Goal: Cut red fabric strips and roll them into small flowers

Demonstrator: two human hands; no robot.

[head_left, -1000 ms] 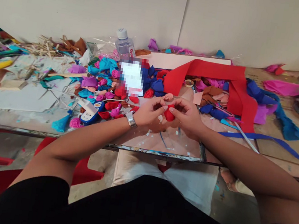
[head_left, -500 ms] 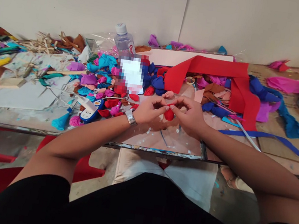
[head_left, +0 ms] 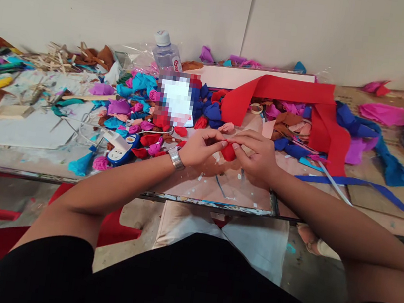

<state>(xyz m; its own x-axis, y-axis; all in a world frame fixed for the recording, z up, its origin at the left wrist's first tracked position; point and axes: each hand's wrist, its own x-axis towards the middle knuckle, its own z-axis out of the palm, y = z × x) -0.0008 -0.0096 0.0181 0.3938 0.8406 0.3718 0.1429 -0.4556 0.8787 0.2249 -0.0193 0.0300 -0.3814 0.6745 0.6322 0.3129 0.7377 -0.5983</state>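
Note:
A small piece of red crepe paper (head_left: 228,152) hangs between both hands, just above the table's front part. My left hand (head_left: 202,146), with a metal watch on the wrist, pinches its upper left edge between thumb and fingers. From the other side my right hand (head_left: 259,155) pinches the same piece, thumb in front and fingers along the top. Part of the paper is hidden behind the fingertips. Beyond the hands lies a pale pink crumpled paper flower (head_left: 227,127), touching neither hand.
Many crumpled paper flowers (head_left: 119,107) cover the table left of centre, round a lit phone (head_left: 178,99) and a water bottle (head_left: 167,54). A blue-white power strip (head_left: 124,150) with cables lies near the front. Long red paper strips (head_left: 289,91) stretch behind my right hand.
My right fingers have stretched out flatter along the top of the red paper. The paper looks a little wider between the hands, which stay in nearly the same place.

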